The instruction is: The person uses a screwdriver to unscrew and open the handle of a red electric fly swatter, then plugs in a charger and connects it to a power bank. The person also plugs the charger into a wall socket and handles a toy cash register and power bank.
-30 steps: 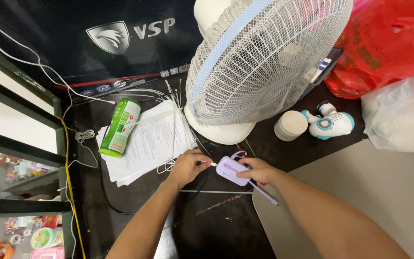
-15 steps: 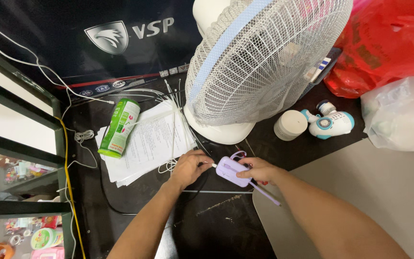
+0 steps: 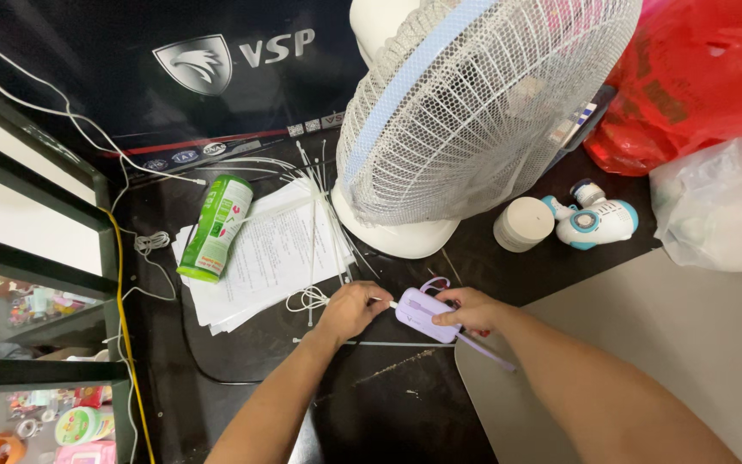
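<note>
Purple power bank (image 3: 423,313), right fingers (image 3: 450,317) gripping, left fingers (image 3: 373,302) pinching plug

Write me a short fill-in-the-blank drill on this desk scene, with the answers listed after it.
1. The right hand holds a small ____-coloured device on the dark table.
2. The left hand pinches a white ____ at the device's end.
3. The green can lies on a stack of ____.
4. Behind the hands stands a white ____ with a mesh guard.

Missing words: purple; cable; papers; fan
</note>
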